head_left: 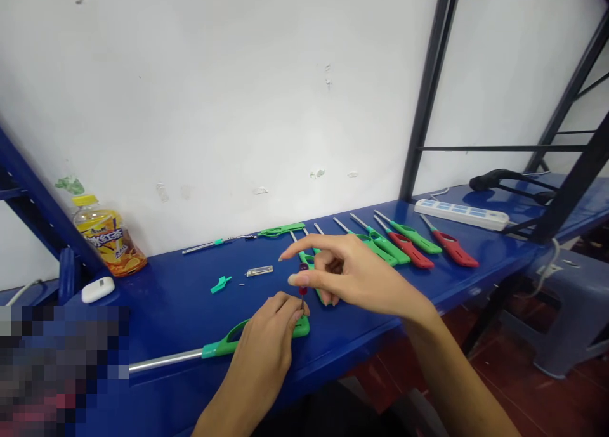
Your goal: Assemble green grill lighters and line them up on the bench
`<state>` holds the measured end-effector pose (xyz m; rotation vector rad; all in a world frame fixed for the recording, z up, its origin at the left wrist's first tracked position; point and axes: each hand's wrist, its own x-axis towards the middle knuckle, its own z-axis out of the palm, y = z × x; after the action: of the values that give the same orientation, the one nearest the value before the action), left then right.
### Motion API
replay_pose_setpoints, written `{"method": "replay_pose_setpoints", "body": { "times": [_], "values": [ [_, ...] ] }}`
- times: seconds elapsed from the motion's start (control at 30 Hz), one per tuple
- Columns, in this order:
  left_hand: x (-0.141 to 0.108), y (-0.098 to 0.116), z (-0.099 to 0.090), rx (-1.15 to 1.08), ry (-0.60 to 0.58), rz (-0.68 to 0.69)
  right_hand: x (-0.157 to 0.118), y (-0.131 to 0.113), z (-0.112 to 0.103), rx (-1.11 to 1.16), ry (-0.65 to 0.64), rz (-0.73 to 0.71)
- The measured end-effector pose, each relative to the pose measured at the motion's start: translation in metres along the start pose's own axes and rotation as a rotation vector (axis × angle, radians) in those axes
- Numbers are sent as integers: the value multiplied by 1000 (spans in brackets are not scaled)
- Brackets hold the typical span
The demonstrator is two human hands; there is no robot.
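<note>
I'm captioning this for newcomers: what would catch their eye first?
Probably the centre, where the left hand holds a green long-nosed lighter on the blue table and the right hand has its thumb across a red-handled screwdriver above it. Next come the green and red lighters lined up to the right, then the yellow-capped iced tea bottle at far left.

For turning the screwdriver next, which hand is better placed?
Likely the right hand: its thumb is at the red screwdriver handle, above the green lighter, while the left hand is occupied holding that lighter.
</note>
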<state>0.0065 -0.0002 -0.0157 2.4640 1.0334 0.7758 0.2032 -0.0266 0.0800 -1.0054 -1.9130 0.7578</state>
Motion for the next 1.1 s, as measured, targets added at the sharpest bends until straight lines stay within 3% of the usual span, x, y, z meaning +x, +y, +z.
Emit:
{"method": "replay_pose_setpoints", "body": {
  "times": [0.4, 0.47, 0.6, 0.67, 0.77, 0.93, 1.0, 1.1],
  "values": [
    [-2, -1, -1, 7, 6, -2, 7, 4, 12, -73, 183, 52],
    [-1, -1, -1, 7, -4, 1, 5, 3, 8, -33, 131, 25],
    [-1, 0, -1, 18, -6, 3, 1, 6, -4, 69, -155, -3],
    [0, 0, 0, 31, -4, 0, 2, 8, -7, 94, -207, 8],
    [-1, 0, 0, 41, 6, 3, 4, 8, -4, 49, -137, 53],
    [-1, -3, 1, 52, 20, 15, 4, 2, 6, -225, 126, 37],
    [-1, -3, 1, 50, 13, 17, 3, 0, 5, -216, 95, 20],
    [-1, -1, 1, 39, -7, 13, 1, 1, -2, -84, -64, -18]
  ]
}}
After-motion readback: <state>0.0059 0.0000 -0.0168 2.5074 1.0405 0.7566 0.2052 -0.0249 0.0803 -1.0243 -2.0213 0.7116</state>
